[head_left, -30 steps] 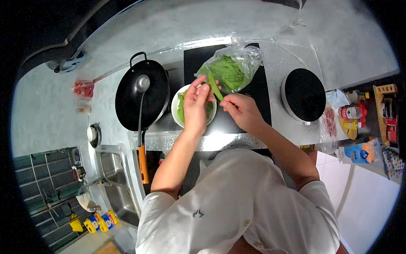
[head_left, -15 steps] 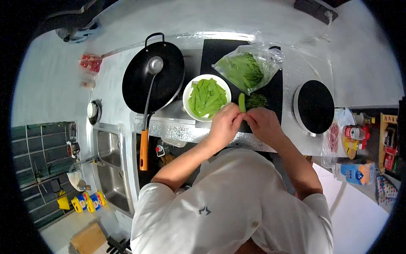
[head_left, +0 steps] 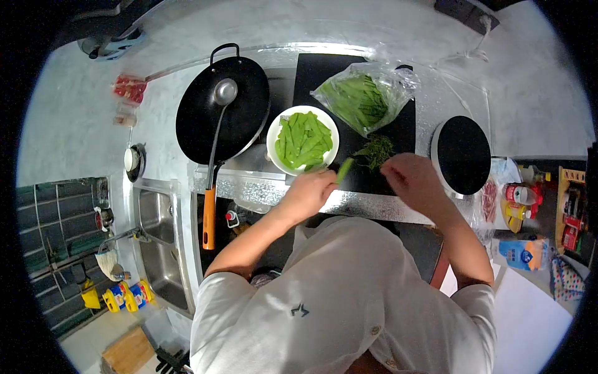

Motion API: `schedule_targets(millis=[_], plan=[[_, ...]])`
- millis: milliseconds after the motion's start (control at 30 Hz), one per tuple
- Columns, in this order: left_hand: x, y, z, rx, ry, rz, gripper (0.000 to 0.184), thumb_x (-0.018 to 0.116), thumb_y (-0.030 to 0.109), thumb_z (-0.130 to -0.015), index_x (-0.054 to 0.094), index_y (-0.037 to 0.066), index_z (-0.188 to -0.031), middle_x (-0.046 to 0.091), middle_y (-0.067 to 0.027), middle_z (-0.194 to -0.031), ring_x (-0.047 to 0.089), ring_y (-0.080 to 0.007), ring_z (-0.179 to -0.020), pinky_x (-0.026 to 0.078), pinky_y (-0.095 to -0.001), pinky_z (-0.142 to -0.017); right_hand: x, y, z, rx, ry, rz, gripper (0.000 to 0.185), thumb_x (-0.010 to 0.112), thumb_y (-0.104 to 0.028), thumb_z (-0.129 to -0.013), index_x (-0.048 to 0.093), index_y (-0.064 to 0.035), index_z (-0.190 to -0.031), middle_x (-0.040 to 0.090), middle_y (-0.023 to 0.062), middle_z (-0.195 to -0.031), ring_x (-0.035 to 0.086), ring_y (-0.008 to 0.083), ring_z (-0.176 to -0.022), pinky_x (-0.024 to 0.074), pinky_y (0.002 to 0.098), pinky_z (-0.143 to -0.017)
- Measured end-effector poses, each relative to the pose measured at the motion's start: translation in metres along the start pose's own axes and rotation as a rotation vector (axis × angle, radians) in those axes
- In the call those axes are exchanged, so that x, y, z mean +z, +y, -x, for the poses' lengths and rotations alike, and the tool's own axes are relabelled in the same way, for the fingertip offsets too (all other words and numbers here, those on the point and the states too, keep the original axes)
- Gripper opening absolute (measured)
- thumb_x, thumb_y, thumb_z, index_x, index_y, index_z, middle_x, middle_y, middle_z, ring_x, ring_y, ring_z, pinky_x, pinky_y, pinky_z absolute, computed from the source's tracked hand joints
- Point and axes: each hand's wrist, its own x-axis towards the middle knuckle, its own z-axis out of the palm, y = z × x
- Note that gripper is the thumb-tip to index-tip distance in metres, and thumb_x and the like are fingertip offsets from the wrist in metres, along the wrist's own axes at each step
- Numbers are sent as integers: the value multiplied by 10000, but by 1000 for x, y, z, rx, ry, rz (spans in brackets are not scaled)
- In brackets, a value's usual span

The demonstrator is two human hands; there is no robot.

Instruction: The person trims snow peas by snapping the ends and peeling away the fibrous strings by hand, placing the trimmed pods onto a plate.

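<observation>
Green pod point(head_left: 344, 169) located just beside the white bowl point(head_left: 271, 142). Left hand point(head_left: 306, 194) pinches its near end, fingers closed; long axis slants away from the person, tip rightward. Single-piece handling judged in hand; slimness calls for light pressure. Green scraps point(head_left: 377, 151) lie near the right hand point(head_left: 414, 181), fingers partly curled, contents unclear.

A black wok point(head_left: 246, 121) sits on the left of the desk point(head_left: 280, 186), a metal ladle point(head_left: 225, 91) lying in it. To the right is a round black-topped object point(head_left: 462, 154). Further right are bottles point(head_left: 522, 194) and a blue-and-white packet point(head_left: 523, 254). At left, a sink point(head_left: 164, 268) has 2 basins; below it are 2 yellow-and-blue containers point(head_left: 138, 295) and a wooden board point(head_left: 129, 351).
</observation>
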Motion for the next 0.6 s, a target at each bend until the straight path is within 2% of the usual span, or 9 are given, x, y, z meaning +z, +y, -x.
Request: schedule_targets(millis=[33,100,167,200,267,333,500,567,600], plan=[[-2,-7,6,-90,-59,-37,169,627,175,-900,588,11,-886,629,-187,-885,604,-424,-873,487,-485,-738,-8,0,1,5,2,-1,139,621,-168,-865,674,-39,-854,668,144,-785,665,370,-794,523,479,-692],[-8,-15,15,-64,-36,-74,153,615,162,-921,580,14,-899,615,-176,-828,610,-381,-777,487,-455,-697,-27,-2,1,148,85,-80,145,616,-156,-895,687,-30,-893,682,153,-828,666,365,-817,527,467,-721],[-11,-22,20,-228,-74,187,153,595,152,-947,567,17,-883,587,-121,-749,568,-252,-666,463,-363,-627,-30,3,-1,225,39,-52,144,613,-149,-905,683,-25,-924,685,148,-843,662,362,-821,531,461,-745],[-13,-28,18,-320,-127,277,173,578,163,-972,566,32,-859,558,-40,-706,493,-129,-634,411,-276,-590,-19,14,-1,162,97,34,146,612,-154,-910,680,-26,-929,679,153,-831,661,361,-816,530,468,-743],[-16,-26,11,-360,-77,349,184,579,173,-976,567,43,-848,552,-14,-700,485,-106,-631,401,-262,-580,8,37,0,107,164,129,149,611,-159,-915,677,-26,-935,673,159,-819,659,360,-810,528,475,-742],[-11,-40,3,-412,33,410,203,582,185,-984,570,60,-825,535,31,-678,468,-76,-612,389,-248,-557,41,63,1,277,-9,269,175,611,-178,-918,662,-39,-1010,660,174,-791,657,366,-799,526,485,-738],[-17,-56,-21,-464,129,400,259,619,230,-942,596,8,-809,556,-54,-636,511,-147,-588,434,-331,-583,59,88,-7,320,-168,344,202,607,-210,-916,630,-45,-1029,665,178,-826,665,363,-814,535,488,-725],[-22,-48,-28,-545,155,203,315,623,271,-937,625,8,-765,611,-108,-634,581,-215,-581,447,-362,-586,53,84,-15,357,-254,423,200,611,-217,-908,624,-42,-1005,666,170,-836,668,359,-816,541,485,-715],[-22,-46,-30,-531,163,108,359,635,323,-925,649,14,-741,652,-166,-671,642,-309,-629,476,-409,-609,52,83,-19,338,-149,455,171,612,-209,-895,627,-45,-943,665,164,-842,672,349,-815,548,476,-698]])
